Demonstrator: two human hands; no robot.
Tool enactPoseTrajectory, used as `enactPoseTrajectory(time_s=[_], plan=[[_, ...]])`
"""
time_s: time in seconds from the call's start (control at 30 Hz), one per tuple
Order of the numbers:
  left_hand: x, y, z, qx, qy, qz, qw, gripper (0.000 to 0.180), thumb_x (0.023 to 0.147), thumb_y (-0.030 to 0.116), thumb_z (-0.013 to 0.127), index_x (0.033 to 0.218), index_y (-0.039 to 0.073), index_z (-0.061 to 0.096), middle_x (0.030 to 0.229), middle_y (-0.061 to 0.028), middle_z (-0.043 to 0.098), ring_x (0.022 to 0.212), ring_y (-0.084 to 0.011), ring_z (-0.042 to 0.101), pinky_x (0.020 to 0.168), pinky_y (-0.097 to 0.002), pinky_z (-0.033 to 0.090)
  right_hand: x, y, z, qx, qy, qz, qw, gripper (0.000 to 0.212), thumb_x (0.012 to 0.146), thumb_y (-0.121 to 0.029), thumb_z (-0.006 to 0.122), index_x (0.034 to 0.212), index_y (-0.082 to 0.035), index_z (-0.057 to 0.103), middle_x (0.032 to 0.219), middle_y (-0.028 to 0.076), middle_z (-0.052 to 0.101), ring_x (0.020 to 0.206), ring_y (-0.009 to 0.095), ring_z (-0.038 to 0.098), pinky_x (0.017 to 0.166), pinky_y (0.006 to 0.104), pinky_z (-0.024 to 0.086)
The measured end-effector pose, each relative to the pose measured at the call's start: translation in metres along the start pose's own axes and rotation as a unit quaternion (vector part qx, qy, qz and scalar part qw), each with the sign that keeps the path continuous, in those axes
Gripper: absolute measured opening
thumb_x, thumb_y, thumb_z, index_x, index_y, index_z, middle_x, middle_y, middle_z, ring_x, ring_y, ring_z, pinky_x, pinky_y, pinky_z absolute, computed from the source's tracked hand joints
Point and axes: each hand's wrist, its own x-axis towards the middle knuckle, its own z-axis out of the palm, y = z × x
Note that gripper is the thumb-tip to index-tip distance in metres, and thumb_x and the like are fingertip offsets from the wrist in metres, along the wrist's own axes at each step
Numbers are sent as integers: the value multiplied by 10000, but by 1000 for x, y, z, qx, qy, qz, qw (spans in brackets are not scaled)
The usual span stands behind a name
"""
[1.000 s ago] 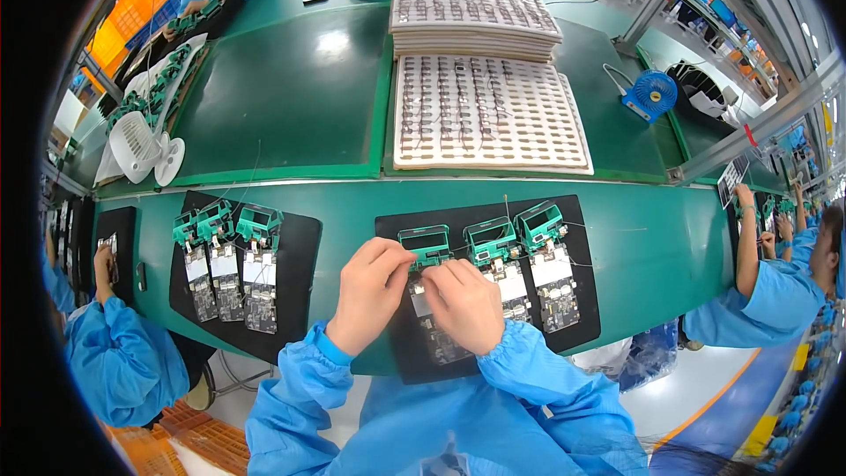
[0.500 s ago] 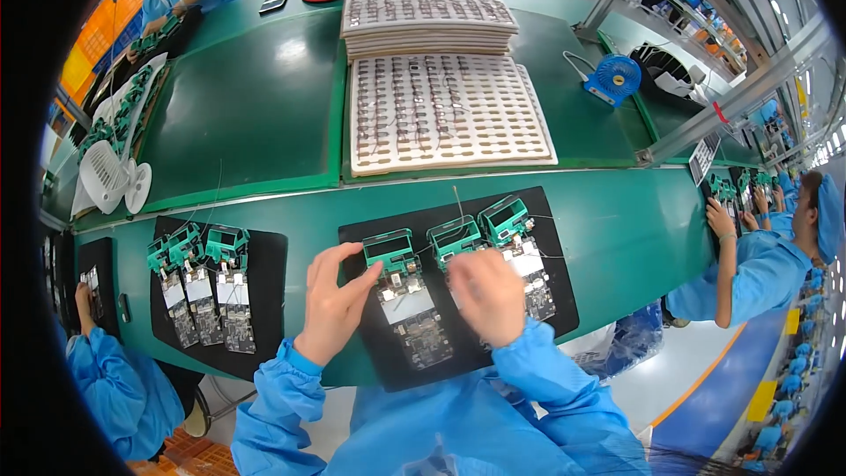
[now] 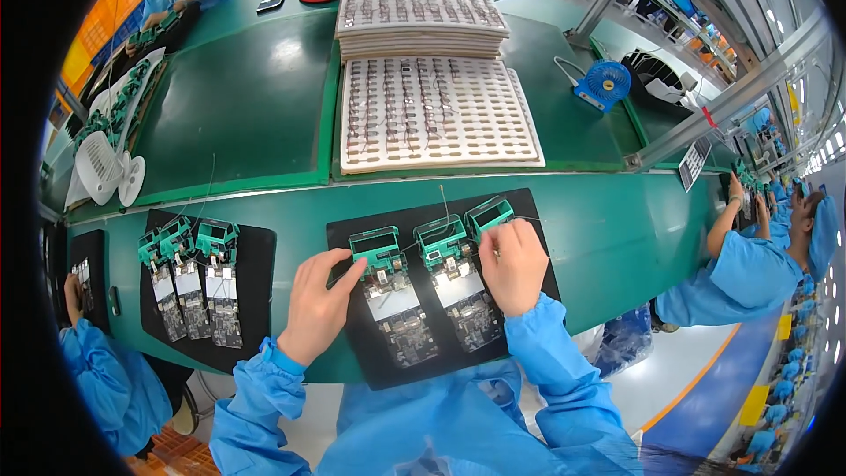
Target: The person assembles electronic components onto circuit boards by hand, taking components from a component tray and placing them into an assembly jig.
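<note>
My left hand [image 3: 319, 300] rests at the left edge of a green plastic frame [image 3: 377, 250], thumb and forefinger apart, gripping nothing that I can see. A circuit board [image 3: 404, 326] with a pale label area joins that frame. A second green frame [image 3: 440, 241] and its board [image 3: 467, 304] lie to the right. Over the third green frame [image 3: 490, 215] is my right hand [image 3: 515, 269], its fingers curled together. Whatever it may pinch is hidden, and the hand covers the third board. These assemblies lie on a black mat [image 3: 366, 368].
Another black mat [image 3: 260, 300] on the left bears several similar assemblies. Beyond the bench edge stands a white tray [image 3: 502, 137] of small wired parts, before a tray stack [image 3: 423, 40]. A blue fan [image 3: 606, 84] is at right. Co-workers sit on both sides.
My right hand has moved right, from the second assembly to the third, uncovering the second board. My left hand stays by the first frame. The whole view has shifted slightly.
</note>
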Motion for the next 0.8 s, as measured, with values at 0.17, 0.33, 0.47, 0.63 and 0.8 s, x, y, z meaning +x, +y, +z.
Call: enactPoseTrajectory(time_s=[0.17,0.33,0.47,0.63,0.8], plan=[[7,0,-11,15,-16,27,999,505,687,-86,660,1176,42,683,1143,-138,601,1036,-328,613,891,-443,504,8,24,-7,245,34,265,932,64,862,-33,722,844,-17,662,765,40,572,635,106,563,555,270,438],[14,-13,-16,10,-5,107,994,384,687,-42,680,1068,-2,690,1050,-103,648,947,-277,648,834,-407,528,2,-24,-16,244,-38,83,966,87,808,17,751,845,-27,685,740,45,586,589,105,553,512,239,426],[21,-21,-21,38,-3,160,986,319,700,5,692,1019,-3,698,998,-89,661,905,-253,656,809,-387,536,-2,-50,-1,133,-48,-70,987,139,766,1,785,848,-54,687,765,71,608,637,234,639,530,347,506],[29,-32,-22,88,-20,275,957,291,716,53,677,1001,-2,700,1015,-89,666,895,-231,663,807,-359,538,-4,-59,4,17,-97,-124,987,118,780,-42,730,835,-63,628,790,74,553,696,257,620,557,361,512],[40,-35,-26,103,-21,322,941,223,692,41,700,911,-3,692,940,-69,642,875,-210,642,799,-331,537,1,-73,7,-78,-131,-149,977,139,686,-16,637,745,-70,523,767,86,483,703,262,581,555,375,507]])
